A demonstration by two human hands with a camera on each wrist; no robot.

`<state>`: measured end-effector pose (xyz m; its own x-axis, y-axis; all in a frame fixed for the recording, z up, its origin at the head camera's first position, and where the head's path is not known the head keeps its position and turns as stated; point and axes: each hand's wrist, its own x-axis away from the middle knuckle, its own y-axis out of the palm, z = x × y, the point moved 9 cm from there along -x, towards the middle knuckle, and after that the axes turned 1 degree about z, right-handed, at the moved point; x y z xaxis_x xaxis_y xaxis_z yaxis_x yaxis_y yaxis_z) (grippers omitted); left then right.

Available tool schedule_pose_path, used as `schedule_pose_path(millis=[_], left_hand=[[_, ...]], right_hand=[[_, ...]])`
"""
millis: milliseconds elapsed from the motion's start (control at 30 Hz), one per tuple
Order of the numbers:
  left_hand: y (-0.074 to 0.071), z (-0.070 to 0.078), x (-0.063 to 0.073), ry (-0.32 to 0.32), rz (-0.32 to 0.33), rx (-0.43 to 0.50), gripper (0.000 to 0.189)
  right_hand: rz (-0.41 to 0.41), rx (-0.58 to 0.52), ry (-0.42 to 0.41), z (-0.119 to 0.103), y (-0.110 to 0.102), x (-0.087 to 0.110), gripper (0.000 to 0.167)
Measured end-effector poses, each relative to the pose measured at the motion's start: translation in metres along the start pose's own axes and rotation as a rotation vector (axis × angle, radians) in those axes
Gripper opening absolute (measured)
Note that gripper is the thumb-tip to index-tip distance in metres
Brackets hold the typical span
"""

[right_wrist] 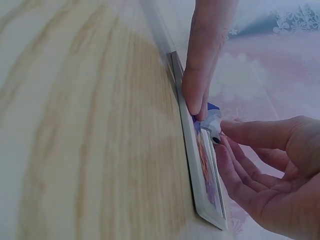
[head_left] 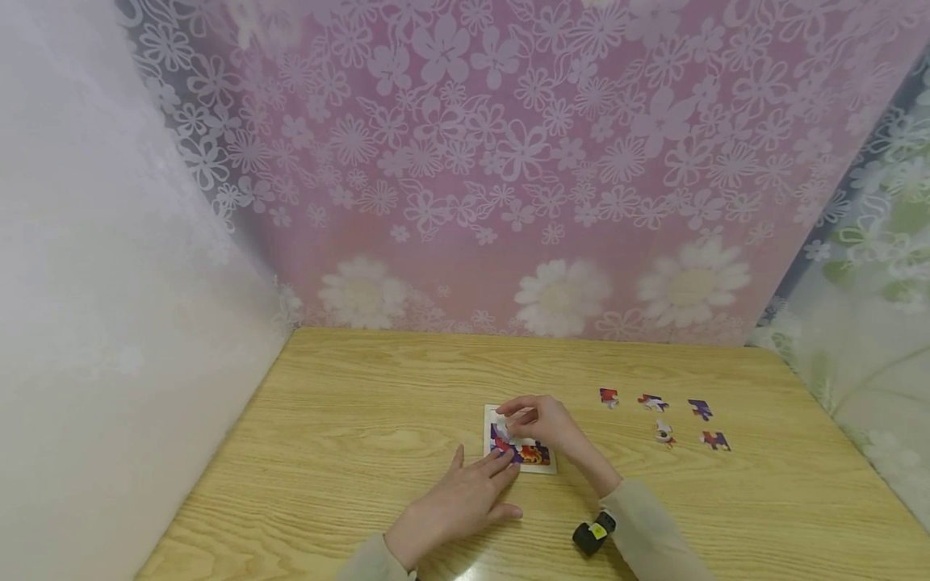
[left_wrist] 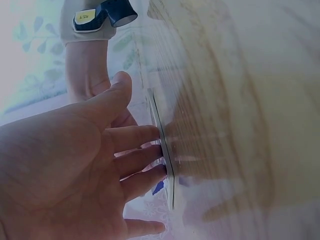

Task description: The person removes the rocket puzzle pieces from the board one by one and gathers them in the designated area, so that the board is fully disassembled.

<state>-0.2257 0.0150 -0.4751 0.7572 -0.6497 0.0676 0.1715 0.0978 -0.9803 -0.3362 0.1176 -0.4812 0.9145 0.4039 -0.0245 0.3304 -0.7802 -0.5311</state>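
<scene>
A small jigsaw puzzle board [head_left: 550, 466] with a pale rim lies on the table, its lower part filled with purple and orange pieces. My left hand [head_left: 462, 495] rests its fingertips on the board's near left edge, fingers straight and spread. Over the board, my right hand [head_left: 546, 421] pinches a white and purple puzzle piece [right_wrist: 213, 121] between thumb and fingers. In the right wrist view that piece is tilted up from the board's surface, beside the left fingertips. Whether its lower edge touches the neighbouring pieces I cannot tell.
Several loose puzzle pieces lie to the right of the board, among them a red one [head_left: 608, 397], a purple one [head_left: 701, 409] and a white one with an eye [head_left: 663, 434]. The wooden table [head_left: 349, 420] meets a flowered curtain [head_left: 465, 161] at its back edge.
</scene>
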Motion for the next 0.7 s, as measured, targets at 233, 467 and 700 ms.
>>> schedule_pose_path(millis=[233, 467, 700], left_hand=[[-0.0017, 0.0005, 0.0009, 0.008, 0.006, -0.005, 0.067], [-0.0034, 0.0009, 0.0015, 0.013, 0.009, -0.005, 0.066], [-0.0039, 0.0003, 0.0012, 0.012, 0.013, 0.001, 0.066]], right_hand=[[-0.046, 0.037, -0.002, -0.0032, 0.0068, -0.0007, 0.024], [-0.049, 0.066, 0.016, -0.0029, 0.0084, -0.0028, 0.017], [-0.032, 0.064, 0.017, -0.0017, 0.0085, -0.0021, 0.015]])
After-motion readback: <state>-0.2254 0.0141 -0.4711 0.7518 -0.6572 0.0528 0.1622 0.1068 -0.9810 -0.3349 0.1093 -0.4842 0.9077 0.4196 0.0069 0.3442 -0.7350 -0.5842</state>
